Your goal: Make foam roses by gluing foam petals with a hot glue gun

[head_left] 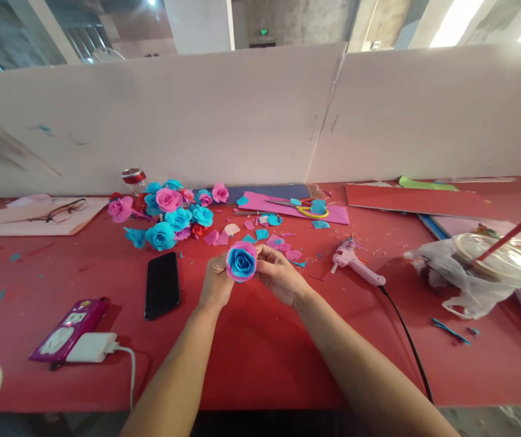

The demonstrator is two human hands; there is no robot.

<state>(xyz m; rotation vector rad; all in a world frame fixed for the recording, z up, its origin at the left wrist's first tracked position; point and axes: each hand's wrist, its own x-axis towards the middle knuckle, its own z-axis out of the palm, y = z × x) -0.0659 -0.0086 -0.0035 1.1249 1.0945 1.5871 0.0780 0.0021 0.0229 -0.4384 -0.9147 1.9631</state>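
Observation:
A paper rose (241, 261) with a blue centre and pink outer petals faces up between my hands, above the red table (265, 364). My left hand (217, 282) is closed at the rose's left side, holding it from beneath; the flower hides part of the fingers. My right hand (282, 274) pinches the petal edge on the right with thumb and fingers. Beyond them lie pink and blue paper scraps (262, 234). A bunch of blue, pink and red paper roses (160, 235) is at the back left.
A black phone (163, 285), a purple power strip (71, 331) and a white charger (91, 347) lie left. Scissors (313, 212) rest on pink paper behind. To the right are a pink glue gun (358, 266) with a black cord and a lidded cup (497, 258) in a plastic bag.

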